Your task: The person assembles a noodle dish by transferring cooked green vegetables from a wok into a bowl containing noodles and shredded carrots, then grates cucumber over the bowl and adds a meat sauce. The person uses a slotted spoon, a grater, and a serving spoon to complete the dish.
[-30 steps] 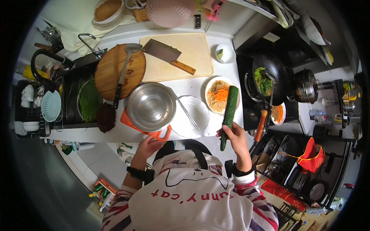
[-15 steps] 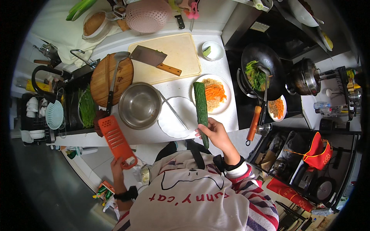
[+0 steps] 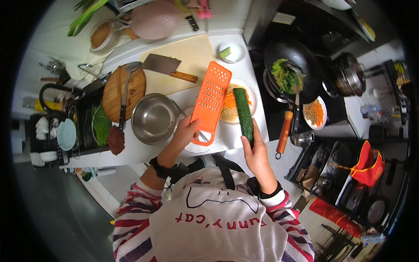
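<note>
Bright orange and dark green stand out before us.
We see an orange grater (image 3: 211, 94), a dark-green cucumber (image 3: 242, 111), a white counter (image 3: 260, 131), a cream chopping board (image 3: 196, 49) and sleeves (image 3: 136, 204) striped red, white and dark purple; the colander (image 3: 155, 19) is pale pink, the wok (image 3: 307, 56) black, the bag (image 3: 368, 163) red with yellow trim.

Grater (image 3: 211, 98) = smooth plastic, cuke (image 3: 243, 112) rough-skinned, bowl (image 3: 150, 121) shiny metal, rnd board (image 3: 114, 94) grained wood.

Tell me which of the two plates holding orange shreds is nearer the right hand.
The round white plate on the white counter, partly hidden behind the cucumber in the right hand. The other plate lies farther right, beyond the wok's wooden handle.
</note>
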Available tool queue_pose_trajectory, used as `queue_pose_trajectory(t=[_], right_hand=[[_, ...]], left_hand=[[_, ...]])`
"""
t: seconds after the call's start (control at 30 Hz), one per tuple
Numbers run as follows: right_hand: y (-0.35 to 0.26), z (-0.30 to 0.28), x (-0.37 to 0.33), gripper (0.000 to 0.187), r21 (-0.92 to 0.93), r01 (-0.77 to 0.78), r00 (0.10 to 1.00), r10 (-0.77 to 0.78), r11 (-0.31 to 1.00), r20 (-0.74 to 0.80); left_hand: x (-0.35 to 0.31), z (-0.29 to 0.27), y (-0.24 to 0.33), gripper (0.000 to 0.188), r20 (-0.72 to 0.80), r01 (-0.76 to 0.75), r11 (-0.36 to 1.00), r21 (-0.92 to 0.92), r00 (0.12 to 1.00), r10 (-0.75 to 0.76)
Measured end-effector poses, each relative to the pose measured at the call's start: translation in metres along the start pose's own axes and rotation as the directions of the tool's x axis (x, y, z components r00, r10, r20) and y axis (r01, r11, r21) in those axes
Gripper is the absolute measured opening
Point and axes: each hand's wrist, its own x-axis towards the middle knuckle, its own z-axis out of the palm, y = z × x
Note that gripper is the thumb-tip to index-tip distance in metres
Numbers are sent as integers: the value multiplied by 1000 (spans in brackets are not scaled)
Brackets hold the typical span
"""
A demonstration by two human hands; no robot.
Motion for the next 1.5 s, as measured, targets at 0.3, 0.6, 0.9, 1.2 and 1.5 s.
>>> queue_pose_trajectory(t=[0.3,0.6,0.9,1.2,1.5], right_hand=[[20,8,-16,54,24,-212,970,213,977,-116],[18,60,42,35,639,-124,911,343,759,-231],[31,66,53,18,850,-269,899,436,453,51],[40,29,5,52,-2,-281,952,278,960,-130],[21,38,-24,59,-237,-190,979,165,953,-123]], left_hand=[[53,74,-14,23,-101,-57,952,301,991,91],[-12,92,-1,40,18,-489,480,728,714,700],[1,25,1,45,108,-28,992,-126,993,42],[33,27,-6,33,93,-121,991,50,989,116],[65,78,-15,31,159,-237,887,397,969,188]])
